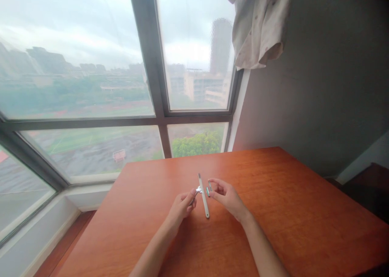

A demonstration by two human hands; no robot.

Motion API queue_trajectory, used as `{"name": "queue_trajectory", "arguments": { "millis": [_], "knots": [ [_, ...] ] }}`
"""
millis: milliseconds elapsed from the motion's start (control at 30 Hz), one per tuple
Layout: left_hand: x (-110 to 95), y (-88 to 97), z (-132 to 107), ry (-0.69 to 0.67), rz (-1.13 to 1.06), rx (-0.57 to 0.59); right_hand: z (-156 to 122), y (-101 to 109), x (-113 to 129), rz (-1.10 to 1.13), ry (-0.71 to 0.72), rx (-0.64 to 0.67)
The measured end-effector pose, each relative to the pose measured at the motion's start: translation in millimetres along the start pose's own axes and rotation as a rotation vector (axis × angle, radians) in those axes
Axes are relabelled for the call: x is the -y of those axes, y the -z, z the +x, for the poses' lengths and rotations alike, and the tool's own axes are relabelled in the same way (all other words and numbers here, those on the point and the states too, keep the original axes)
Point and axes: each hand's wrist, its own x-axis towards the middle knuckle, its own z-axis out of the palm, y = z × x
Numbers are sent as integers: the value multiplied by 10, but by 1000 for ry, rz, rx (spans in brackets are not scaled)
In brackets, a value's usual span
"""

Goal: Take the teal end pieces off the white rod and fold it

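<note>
My left hand (pixel 184 204) is closed around the dark handle of what looks like a razor, its shiny silver head (pixel 198 190) pointing right. Facing it, my right hand (pixel 224 196) pinches a small teal and clear piece (pixel 208 191) between thumb and fingers; its exact kind is too small to make out. Between the hands a slim white toothbrush (pixel 204 200) lies lengthwise on the table, dark bristle end away from me and a hole in its near end. The silver head overlaps the toothbrush in view; whether they touch I cannot tell.
The reddish-brown wooden table (pixel 146 224) reaches to a large window with grey frames (pixel 158 119). A light cloth (pixel 258 29) hangs at the upper right, before a grey wall (pixel 304 98). Dark furniture (pixel 377 183) stands beyond the table's right edge.
</note>
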Motion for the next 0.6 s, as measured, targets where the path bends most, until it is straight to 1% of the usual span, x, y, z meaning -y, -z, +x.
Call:
{"name": "queue_trajectory", "arguments": {
  "millis": [100,200,300,400,467,533,600],
  "knots": [
    [-4,-4,-13,7,-16,-12,0,224,-53,-416,-18,-109],
    [-5,-8,-20,14,-25,-27,-36,554,-80,-775,-112,-78],
    [-1,-12,-20,7,-20,-21,-99,936,-93,-1015,-224,-62],
    [15,-17,-13,-10,5,6,-156,1292,-148,-1096,-329,-41],
    [28,-23,-6,-32,36,11,-182,1470,-210,-1095,-352,-35],
    [35,-30,-3,-54,67,27,-199,1577,-271,-1067,-344,-17],
    [30,-40,-8,-59,88,22,-210,1612,-308,-1031,-331,-1]
  ]
}}
